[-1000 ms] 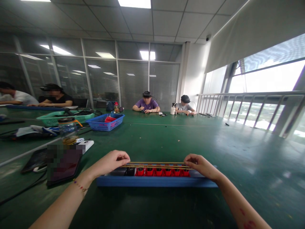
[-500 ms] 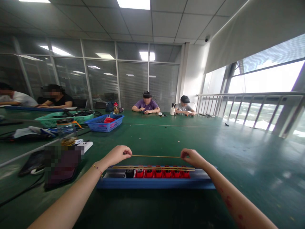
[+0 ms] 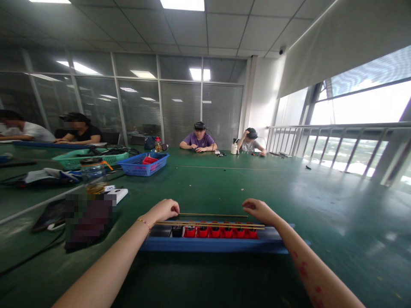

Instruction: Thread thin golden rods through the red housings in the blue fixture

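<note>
A thin tan stick lies level just beyond a long blue tray. My left hand is at the stick's left end, its fingers closed together. Above the stick's right end is my right hand, with a gap between it and the stick; its fingers are partly spread and hold nothing. More thin sticks rest lengthwise across the tray. Inside the tray stand several red containers in a row, with a black container at their left.
At the left are a blue basket, a green basket, a glass jar, a white device, a dark red pouch and cables. People sit along the table's far side and far left.
My right hand has let go of the stick's right end, and the stick has come down closer to the tray. A person at the far right has raised a hand to the head.
</note>
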Tool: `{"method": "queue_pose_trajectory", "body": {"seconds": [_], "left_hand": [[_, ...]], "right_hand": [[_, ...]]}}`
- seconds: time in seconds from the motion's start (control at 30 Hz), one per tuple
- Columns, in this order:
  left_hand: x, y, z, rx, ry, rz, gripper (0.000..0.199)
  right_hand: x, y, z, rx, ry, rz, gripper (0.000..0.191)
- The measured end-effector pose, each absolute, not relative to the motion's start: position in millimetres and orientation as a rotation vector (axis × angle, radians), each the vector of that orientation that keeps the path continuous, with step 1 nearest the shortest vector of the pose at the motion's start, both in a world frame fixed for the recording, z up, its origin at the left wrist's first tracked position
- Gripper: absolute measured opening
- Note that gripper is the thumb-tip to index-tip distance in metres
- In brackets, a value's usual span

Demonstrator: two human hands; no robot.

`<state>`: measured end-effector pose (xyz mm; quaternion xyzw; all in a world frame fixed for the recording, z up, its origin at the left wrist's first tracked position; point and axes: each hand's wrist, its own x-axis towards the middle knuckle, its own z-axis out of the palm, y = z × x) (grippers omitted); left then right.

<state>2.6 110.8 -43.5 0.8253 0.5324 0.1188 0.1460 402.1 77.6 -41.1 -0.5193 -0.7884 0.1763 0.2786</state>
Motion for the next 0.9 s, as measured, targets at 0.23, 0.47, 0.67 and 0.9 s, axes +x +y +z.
{"method": "queue_pose_trajectory", "body": {"seconds": [0.23, 0.47, 0.67, 0.9], "left_hand": [[1, 111, -45, 2.378, 1.566, 0.346, 0.017], [1, 111, -45, 2.386, 1.562, 0.347, 0.018], [1, 110, -46, 2.377, 1.543, 0.369, 0.02], [0, 109, -46, 2.361, 1.532, 0.389, 0.02]], "right_hand": [[418, 34, -1, -1.247, -2.231, 0.84, 0.037], [419, 24, 3, -1.291, -2.361, 0.972, 0.032], [415, 26, 7, -1.204, -2.21, 0.91, 0.035], [431, 38, 2, -1.26, -1.745, 0.674, 0.037]]}}
